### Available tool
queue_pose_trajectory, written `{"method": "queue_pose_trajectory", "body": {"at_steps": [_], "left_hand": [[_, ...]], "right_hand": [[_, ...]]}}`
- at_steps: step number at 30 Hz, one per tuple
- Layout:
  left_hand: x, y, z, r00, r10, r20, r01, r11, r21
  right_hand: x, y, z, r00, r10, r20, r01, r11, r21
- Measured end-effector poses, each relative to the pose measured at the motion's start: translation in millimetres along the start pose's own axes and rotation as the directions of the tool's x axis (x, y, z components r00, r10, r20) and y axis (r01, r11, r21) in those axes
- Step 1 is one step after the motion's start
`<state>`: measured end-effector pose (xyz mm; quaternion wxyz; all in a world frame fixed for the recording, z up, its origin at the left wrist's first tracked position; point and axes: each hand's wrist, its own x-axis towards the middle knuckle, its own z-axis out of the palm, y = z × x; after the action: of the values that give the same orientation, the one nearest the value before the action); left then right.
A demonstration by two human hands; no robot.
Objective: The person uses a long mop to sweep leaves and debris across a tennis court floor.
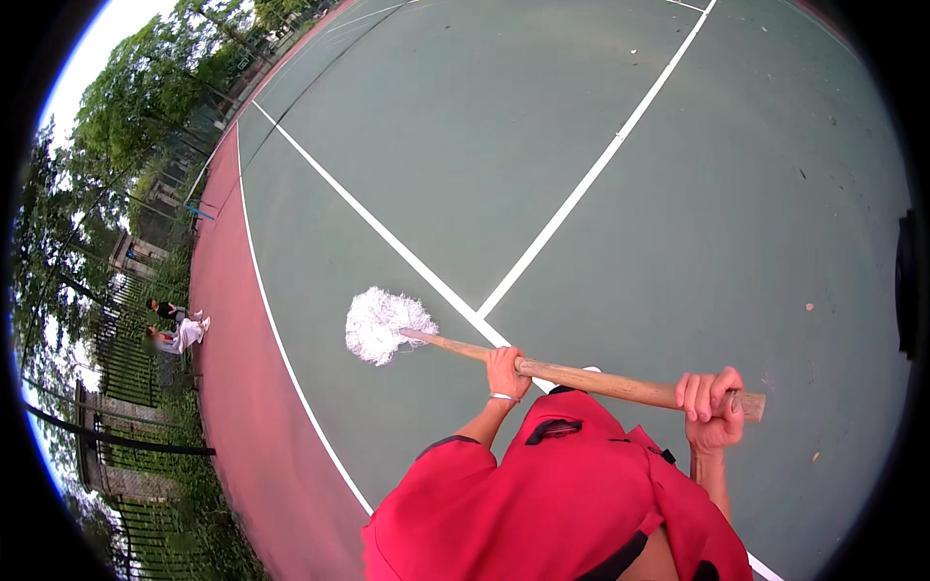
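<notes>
Both my hands hold a wooden-handled mop. My left hand (506, 375) wraps around the middle of the wooden handle (603, 383), with a light band on its wrist. Close to the thick near end, my right hand (710, 408) grips the same handle. At the far end, the white string mop head (385, 324) rests spread on the green court surface (450, 167), left of a white line (392, 243). The handle slants across in front of my red top (552, 494).
Another white line (596, 163) meets the first in a T. A red border strip (232, 312) runs along the left side. Beyond it, two people (174, 327) sit near an iron fence (131, 363) and trees. A few small leaves (809, 307) lie on the court.
</notes>
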<state>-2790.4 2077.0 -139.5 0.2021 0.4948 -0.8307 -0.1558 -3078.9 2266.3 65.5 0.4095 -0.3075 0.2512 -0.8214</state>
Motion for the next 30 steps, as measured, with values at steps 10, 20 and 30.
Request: {"method": "queue_pose_trajectory", "body": {"at_steps": [10, 20, 30], "left_hand": [[79, -111, -21, 0.967, -0.132, -0.218, 0.141, 0.990, 0.026], [200, -92, 7, 0.976, 0.158, 0.151, -0.164, 0.986, 0.028], [237, 141, 143, 0.535, 0.717, 0.448, -0.699, 0.673, -0.242]], "right_hand": [[108, 98, 66, 0.997, 0.081, 0.017, -0.081, 0.997, -0.018], [60, 100, 56, 0.961, -0.093, -0.260, 0.054, 0.987, -0.154], [-65, 47, 54, 0.496, -0.575, -0.651, 0.293, 0.816, -0.498]]}}
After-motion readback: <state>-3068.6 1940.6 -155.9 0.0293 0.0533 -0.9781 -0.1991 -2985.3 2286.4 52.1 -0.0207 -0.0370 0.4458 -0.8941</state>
